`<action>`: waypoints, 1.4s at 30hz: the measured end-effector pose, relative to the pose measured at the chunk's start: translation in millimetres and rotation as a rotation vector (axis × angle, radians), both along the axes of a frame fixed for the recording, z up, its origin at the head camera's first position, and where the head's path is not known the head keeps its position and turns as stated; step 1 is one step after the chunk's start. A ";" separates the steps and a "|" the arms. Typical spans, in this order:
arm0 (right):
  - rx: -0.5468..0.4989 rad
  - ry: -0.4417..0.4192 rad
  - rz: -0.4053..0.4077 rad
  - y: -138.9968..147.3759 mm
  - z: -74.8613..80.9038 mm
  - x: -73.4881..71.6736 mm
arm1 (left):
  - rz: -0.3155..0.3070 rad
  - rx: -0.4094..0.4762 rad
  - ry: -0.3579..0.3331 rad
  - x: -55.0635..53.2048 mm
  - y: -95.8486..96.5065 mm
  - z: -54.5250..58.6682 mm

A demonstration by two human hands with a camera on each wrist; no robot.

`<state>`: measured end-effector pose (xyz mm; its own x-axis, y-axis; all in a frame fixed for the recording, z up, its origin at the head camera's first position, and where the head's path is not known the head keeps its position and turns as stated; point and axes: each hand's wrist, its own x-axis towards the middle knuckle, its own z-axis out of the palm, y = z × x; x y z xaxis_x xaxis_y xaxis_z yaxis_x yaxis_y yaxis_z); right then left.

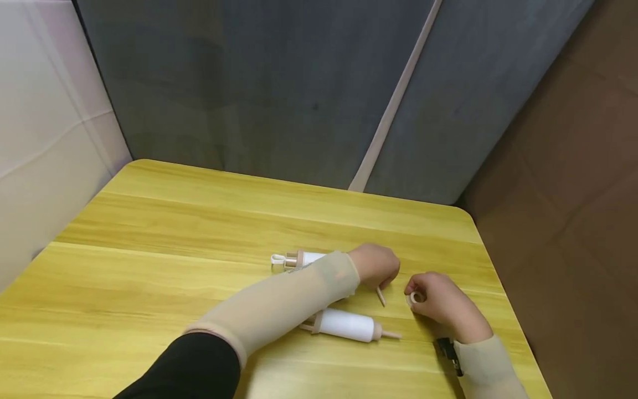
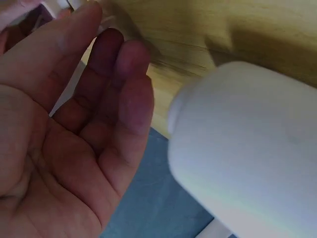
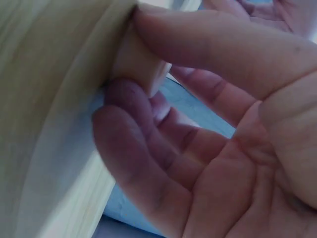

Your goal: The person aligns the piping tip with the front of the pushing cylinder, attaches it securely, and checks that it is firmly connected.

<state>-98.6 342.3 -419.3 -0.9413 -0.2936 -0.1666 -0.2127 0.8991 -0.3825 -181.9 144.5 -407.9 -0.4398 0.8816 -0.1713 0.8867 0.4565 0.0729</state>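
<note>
My left hand [image 1: 375, 265] reaches across to the right and pinches a thin wooden stick [image 1: 381, 297], which points down toward the table from its fingertips. Close to it, my right hand [image 1: 446, 303] pinches a small beige ring-like piece [image 3: 138, 62] between thumb and fingers, low by the tabletop. Under my left forearm lies a toy syringe [image 1: 311, 258] with a white barrel and a loop at its end, partly hidden by the sleeve. Nearer me is a second toy syringe [image 1: 347, 325], its thin tip pointing right. A white cylinder [image 2: 242, 134] looms beside my left hand in the left wrist view.
The yellow wood-grain table [image 1: 149, 249] has rounded far corners. A grey panel [image 1: 274, 100] with a pale slanting strip [image 1: 394, 105] stands behind it. A white sheet [image 1: 55, 122] hangs at left and a brown one [image 1: 563, 183] at right.
</note>
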 end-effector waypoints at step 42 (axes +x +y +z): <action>-1.154 0.432 0.528 -48.5 -19.5 7.9 | 0.076 0.923 -0.419 51.8 -120.4 15.5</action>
